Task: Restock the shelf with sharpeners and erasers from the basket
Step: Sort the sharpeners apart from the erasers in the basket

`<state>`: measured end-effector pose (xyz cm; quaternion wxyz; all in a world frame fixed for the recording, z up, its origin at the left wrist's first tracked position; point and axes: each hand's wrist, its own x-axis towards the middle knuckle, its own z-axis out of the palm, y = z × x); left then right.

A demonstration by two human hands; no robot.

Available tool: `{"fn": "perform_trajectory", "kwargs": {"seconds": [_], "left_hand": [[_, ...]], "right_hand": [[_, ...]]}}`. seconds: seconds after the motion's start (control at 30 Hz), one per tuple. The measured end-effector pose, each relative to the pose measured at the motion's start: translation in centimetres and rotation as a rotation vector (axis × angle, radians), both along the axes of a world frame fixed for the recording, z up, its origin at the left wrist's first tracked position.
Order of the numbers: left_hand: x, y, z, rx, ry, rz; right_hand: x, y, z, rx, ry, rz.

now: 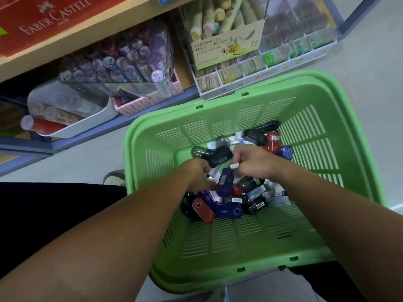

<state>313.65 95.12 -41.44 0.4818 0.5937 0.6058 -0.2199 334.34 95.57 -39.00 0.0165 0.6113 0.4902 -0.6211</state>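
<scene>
**Down in the basket, two hands among the stock**

Low over a pale, smooth floor [370,88], a person reaches both bare arms into a green plastic basket [327,118], its walls moulded with rows of narrow slots, its rim rounded. It sits just beside the blue-edged bottom shelf [139,119]. Heaped on the basket floor lie the sharpeners [229,211], glossy rounded shells in black, red and blue, mixed with erasers [257,191] in white sleeves. The right hand [253,162] has its fingers curled down, pinching a white eraser [234,166] at their tips. The left hand [199,174] is curled into the heap, a purple sharpener [225,182] tilted against it; whether it grips anything cannot be told. On the shelf stand a clear tub [122,62] of purple-capped tubes, a white scoop-shaped tray [93,118] of rolls, a pink striped box [148,103], a hand-cream carton [226,51] and a white divided tray [239,83] of small packets. A red Faber-Castell box [54,18] lies on the wooden board [98,39] above.
</scene>
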Motion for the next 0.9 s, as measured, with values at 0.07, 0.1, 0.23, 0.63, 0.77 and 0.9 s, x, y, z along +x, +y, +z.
{"fn": "perform_trajectory", "kwargs": {"seconds": [0.07,0.1,0.23,0.63,0.77,0.9], "left_hand": [[0.1,-0.3,-0.2,0.023,-0.025,0.004],[0.3,-0.4,-0.3,0.024,-0.035,-0.002],[1.3,-0.5,-0.4,0.022,-0.060,-0.029],[2.2,-1.8,-0.3,0.156,-0.057,-0.281],[2.3,-1.4,-0.1,0.175,-0.053,-0.444],[1.8,-0.5,1.4,0.249,-0.044,-0.473]], "right_hand": [[1.1,1.1,1.6,0.085,-0.084,0.025],[1.6,1.5,2.6,0.126,-0.139,0.086],[3.3,1.9,4.8,0.336,-0.612,0.514],[5.5,-1.5,4.0,0.545,-0.562,0.343],[5.8,-1.2,4.9,0.372,-0.462,0.257],[5.7,-1.5,5.2,0.434,-0.431,0.200]]}}
